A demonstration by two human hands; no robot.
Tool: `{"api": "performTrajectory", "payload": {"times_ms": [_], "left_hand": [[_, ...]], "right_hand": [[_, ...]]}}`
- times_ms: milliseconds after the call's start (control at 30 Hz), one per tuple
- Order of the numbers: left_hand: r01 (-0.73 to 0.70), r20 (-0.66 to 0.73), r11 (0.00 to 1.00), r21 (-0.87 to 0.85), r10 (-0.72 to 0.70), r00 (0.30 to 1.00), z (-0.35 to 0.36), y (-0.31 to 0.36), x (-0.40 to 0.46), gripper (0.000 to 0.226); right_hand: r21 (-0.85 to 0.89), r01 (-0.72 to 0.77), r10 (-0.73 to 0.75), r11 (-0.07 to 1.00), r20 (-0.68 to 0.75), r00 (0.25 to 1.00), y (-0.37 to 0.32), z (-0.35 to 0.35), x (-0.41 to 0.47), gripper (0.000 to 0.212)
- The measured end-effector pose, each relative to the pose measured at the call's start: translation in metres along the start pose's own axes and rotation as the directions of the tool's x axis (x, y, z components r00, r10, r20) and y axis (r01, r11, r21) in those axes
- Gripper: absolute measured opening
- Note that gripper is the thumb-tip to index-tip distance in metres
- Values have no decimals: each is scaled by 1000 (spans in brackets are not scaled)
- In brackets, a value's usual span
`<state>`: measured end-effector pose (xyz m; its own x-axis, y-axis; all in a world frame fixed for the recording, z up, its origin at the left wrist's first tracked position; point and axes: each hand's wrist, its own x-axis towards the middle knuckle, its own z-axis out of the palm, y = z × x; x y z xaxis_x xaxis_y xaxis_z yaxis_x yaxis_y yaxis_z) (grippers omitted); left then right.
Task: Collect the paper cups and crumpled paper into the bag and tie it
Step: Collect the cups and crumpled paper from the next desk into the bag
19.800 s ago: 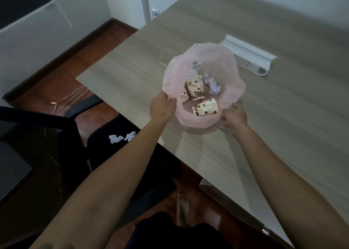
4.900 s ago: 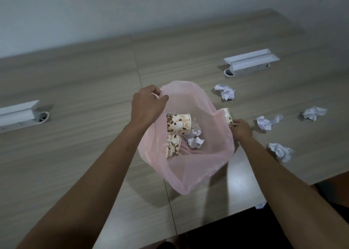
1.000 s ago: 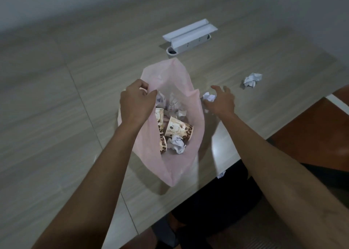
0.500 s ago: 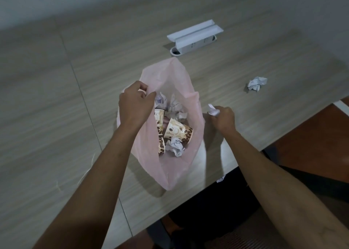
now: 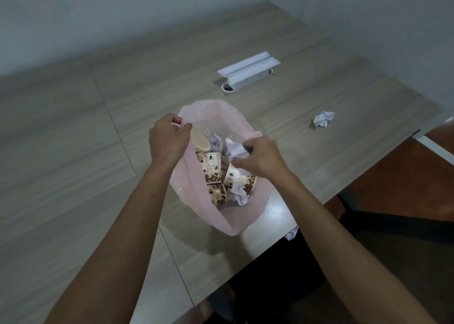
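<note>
Head view, only cam. Pink bag (image 5: 235, 215) sits on the table (image 5: 73, 176) near its front edge, mouth up and tipped toward the wearer; long axis runs from the far rim to the near bottom corner, roughly away-to-toward.

L hand (image 5: 169, 142) is at the bag's far-left rim, thumb and fingers pinched on the plastic, keeping the mouth open. R hand (image 5: 260, 160) hovers over the mouth, right side, fingers curled tight round a paper wad (image 5: 234, 148); the wad pokes out past the fingertips, pointing into the bag.

Inside the bag: several bean-print paper cups (image 5: 213, 170) lying on their sides, pointing different ways, plus more crumpled sheets (image 5: 238, 193) near the bottom.

Step in hand, as I read it: dropping this wad in. Next move prob needs the R fingers to let go over the opening while the L keeps the rim up, else the mouth sags.

Still out: one paper ball (image 5: 323, 119) on the table, well right of the bag and a bit beyond it. Another scrap (image 5: 291, 234) shows below the table edge, right of the bag's bottom corner. A white socket box (image 5: 248, 74) lies beyond the bag. Tying not begun.
</note>
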<state>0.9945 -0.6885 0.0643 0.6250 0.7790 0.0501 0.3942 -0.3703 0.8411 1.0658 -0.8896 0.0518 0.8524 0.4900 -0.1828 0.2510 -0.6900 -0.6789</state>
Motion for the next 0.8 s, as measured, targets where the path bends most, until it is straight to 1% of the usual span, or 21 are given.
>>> {"api": "performTrajectory", "payload": {"times_ms": [67,133,167,200,233,267,300,333,367,400,433,467,500,533,567,633,700,800], "left_hand": [[-17,10,1000,-2,17,1000,-6,1,0,6],[-30,12,1000,5,30,999,-9,0,1,3],[-35,5,999,7,35,999,-12,-1,1,3],[-39,-6,999,6,39,999,-17,-3,2,3],[-37,-20,999,2,37,999,-21,-5,5,3],[-30,-35,1000,-5,30,999,-26,-7,8,3],[-21,-46,1000,-14,20,999,-30,-10,12,4],[-16,-53,1000,-19,15,998,-34,-12,16,4],[-15,-56,1000,-17,14,998,-38,-13,19,4],[-14,-59,1000,-14,13,998,-41,-15,22,4],[-12,-63,1000,-13,11,998,-43,-16,25,3],[-10,-67,1000,-13,9,998,-46,-16,28,2],[-7,-71,1000,-15,6,997,-48,-17,30,1],[-3,-76,1000,-17,1,997,-51,-17,33,2],[0,-84,1000,-21,-2,997,-54,-18,36,2],[-12,-104,1000,-17,11,994,-60,-19,41,2],[-42,-136,999,5,43,990,-69,-22,46,4],[-66,-189,996,58,76,979,-88,-28,55,6]], "right_hand": [[7,-55,55,998,80,995,-19,17,-1,40],[71,-74,66,995,114,991,-26,29,0,84],[97,-69,57,993,121,991,-29,33,-1,97],[117,-52,40,992,109,993,-31,36,-3,100],[135,-25,16,990,70,997,-32,37,-5,93],[148,7,-7,989,-2,1000,-31,39,-6,79],[143,49,-35,988,-100,994,-30,39,-7,62],[103,85,-60,991,-224,973,-28,39,-8,49],[28,83,-68,996,-356,932,-25,38,-7,43],[-59,32,-55,998,-465,884,-20,37,-6,45],[-128,-66,-11,990,-519,854,-14,33,-4,53],[-158,-177,74,971,-507,859,-6,30,-1,61],[-158,-265,171,951,-447,878,1,27,2,64],[-158,-311,236,937,-367,900,7,26,7,57],[-163,-308,251,937,-298,921,11,27,11,45],[-168,-234,185,958,-263,947,7,32,20,22],[-135,-161,118,978,-280,953,-5,40,31,15],[-76,-82,56,994,-294,954,-25,50,52,13]]}}
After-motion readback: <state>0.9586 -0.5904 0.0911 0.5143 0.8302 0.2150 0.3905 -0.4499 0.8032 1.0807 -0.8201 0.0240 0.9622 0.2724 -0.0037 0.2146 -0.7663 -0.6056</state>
